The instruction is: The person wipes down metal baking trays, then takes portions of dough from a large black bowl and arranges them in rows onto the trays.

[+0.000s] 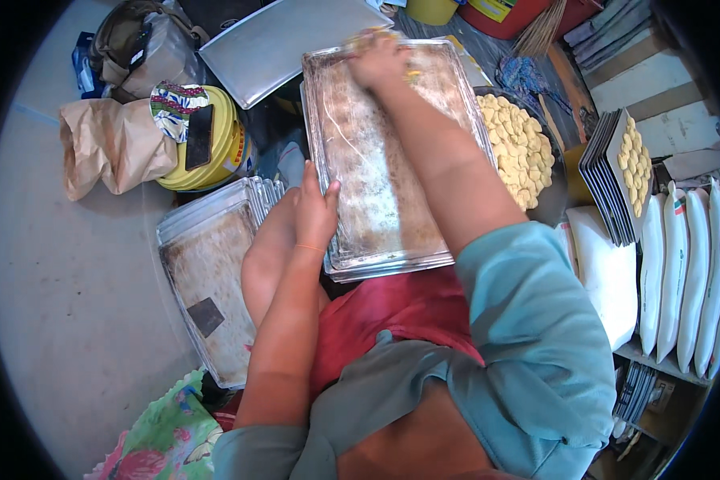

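Observation:
A worn, stained metal baking tray (384, 176) lies on top of a stack over my lap. My left hand (318, 212) grips its left edge, thumb on the rim. At the tray's far end, my right hand (380, 62) is closed on a blurred yellowish cloth (372, 37), pressed against the surface. The hand covers most of the cloth. To the right, a large round dark pan (554, 204) is full of pale yellow dough pieces (518, 152), partly hidden by my right arm.
Another stack of stained trays (212, 264) stands by my left leg. A clean tray (288, 44) leans behind. A yellow-lidded bucket (216, 148), with a phone (200, 138) on top, stands beside a paper bag (112, 144). White sacks (608, 272) and stacked dark trays (608, 176) are at right.

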The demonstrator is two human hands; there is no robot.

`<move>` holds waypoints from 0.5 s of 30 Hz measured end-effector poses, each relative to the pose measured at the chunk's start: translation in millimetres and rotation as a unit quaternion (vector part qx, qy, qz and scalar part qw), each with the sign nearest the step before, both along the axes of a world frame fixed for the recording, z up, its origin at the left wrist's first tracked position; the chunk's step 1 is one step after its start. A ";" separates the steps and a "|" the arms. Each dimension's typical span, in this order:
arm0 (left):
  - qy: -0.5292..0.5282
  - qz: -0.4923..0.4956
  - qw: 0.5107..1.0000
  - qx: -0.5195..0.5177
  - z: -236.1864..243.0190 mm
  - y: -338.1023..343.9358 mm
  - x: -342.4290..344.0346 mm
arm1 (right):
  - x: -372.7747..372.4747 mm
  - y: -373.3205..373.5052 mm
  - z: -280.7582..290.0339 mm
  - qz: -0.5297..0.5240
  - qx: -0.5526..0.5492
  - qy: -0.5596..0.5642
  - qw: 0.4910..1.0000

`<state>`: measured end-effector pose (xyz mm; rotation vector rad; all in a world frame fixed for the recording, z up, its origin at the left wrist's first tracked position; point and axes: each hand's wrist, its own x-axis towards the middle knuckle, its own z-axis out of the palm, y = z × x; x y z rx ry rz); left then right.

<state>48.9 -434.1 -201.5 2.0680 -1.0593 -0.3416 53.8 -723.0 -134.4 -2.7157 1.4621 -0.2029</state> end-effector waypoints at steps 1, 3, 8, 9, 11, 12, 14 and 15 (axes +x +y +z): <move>-0.005 -0.005 1.000 -0.015 -4.3 -2.0 -1.3 | 20.8 17.1 -2.6 0.046 -0.005 0.001 0.999; -0.011 -0.015 0.999 -0.030 -3.9 -6.8 -6.4 | 55.0 57.1 -8.7 0.153 0.035 -0.045 0.987; 0.045 0.001 0.999 -0.023 -0.2 0.2 -3.2 | 77.7 107.5 3.7 0.150 0.168 -0.428 0.875; 0.015 -0.006 0.999 -0.051 -6.0 -3.3 -5.2 | 67.9 74.1 10.5 0.066 0.204 -0.431 0.876; 0.025 -0.002 0.997 -0.079 -17.2 -0.1 -1.6 | 30.3 25.8 12.4 0.030 0.082 -0.447 0.891; 0.029 0.004 0.994 -0.104 -22.7 6.1 3.7 | 14.2 19.5 27.5 -0.056 0.080 -0.404 0.909; 0.040 -0.010 0.993 -0.107 -18.7 -5.3 -5.2 | -49.8 -34.6 15.4 -0.078 -0.006 -0.157 0.984; 0.042 -0.019 0.994 -0.104 -15.6 -8.0 -6.9 | -70.7 -38.7 -2.3 -0.095 0.016 -0.095 0.991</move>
